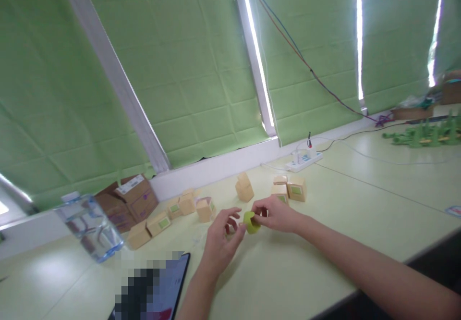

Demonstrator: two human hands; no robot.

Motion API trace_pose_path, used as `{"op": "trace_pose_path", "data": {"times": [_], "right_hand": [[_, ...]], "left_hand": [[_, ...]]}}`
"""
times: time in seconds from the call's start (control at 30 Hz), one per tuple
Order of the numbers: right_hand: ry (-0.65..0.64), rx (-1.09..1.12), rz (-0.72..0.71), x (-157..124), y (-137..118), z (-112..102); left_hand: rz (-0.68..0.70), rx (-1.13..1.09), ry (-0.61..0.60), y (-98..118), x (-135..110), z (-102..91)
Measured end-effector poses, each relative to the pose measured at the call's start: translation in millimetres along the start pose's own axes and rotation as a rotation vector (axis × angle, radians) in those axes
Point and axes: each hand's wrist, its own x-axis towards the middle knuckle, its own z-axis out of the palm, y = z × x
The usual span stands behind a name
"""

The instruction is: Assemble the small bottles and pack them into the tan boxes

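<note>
— Dark glass lies nearest: a tablet (173,276) flat on the pale table (288,272), part of it blurred out. What has the person got beyond it?

— A small lime-green ring (251,222), perhaps a roll of tape; the view is too soft to be sure. It sits just above the table, between both hands. The right hand (277,214) pinches it from the right side, thumb and fingers closed on it. The left hand (220,240) is half open, its fingertips at the ring's left edge, touching or very nearly so.

— So which step is that?

— By the look of it, working on the ring itself: one hand steadies it, the other picks at its edge. Any further move calls for a firm right-hand pinch while the left fingertips find a purchase.

— And farther back?

— Small tan boxes (163,223) with green labels, scattered behind the hands. There is a clear water bottle (90,228) to the left, with brown cartons (131,197) behind it. A white power strip (304,162) lies below the green blinds (187,70).
</note>
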Motion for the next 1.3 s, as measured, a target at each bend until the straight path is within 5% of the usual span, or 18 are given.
{"op": "trace_pose_path", "data": {"times": [0.2, 0.43, 0.6, 0.83, 1.0, 1.3], "right_hand": [[-0.012, 0.028, -0.017, 3, -3, 11], [-0.025, -0.040, -0.043, 1, -7, 18], [-0.239, -0.253, -0.158, 1, -12, 29], [-0.165, -0.248, -0.030, -4, -16, 21], [-0.208, -0.261, -0.072, -4, -12, 21], [-0.136, -0.125, -0.012, -1, -7, 15]], "left_hand": [[0.064, 0.044, -0.105, 3, -2, 7.1], [-0.094, 0.169, 0.237, -12, 5, -3.9], [-0.264, 0.079, 0.367, -12, 10, -8.2], [-0.270, 0.084, 0.313, -14, 9, -4.8], [-0.251, 0.083, 0.262, -15, 9, -3.7], [-0.209, -0.275, 0.037, -25, 9, 2.9]]}}
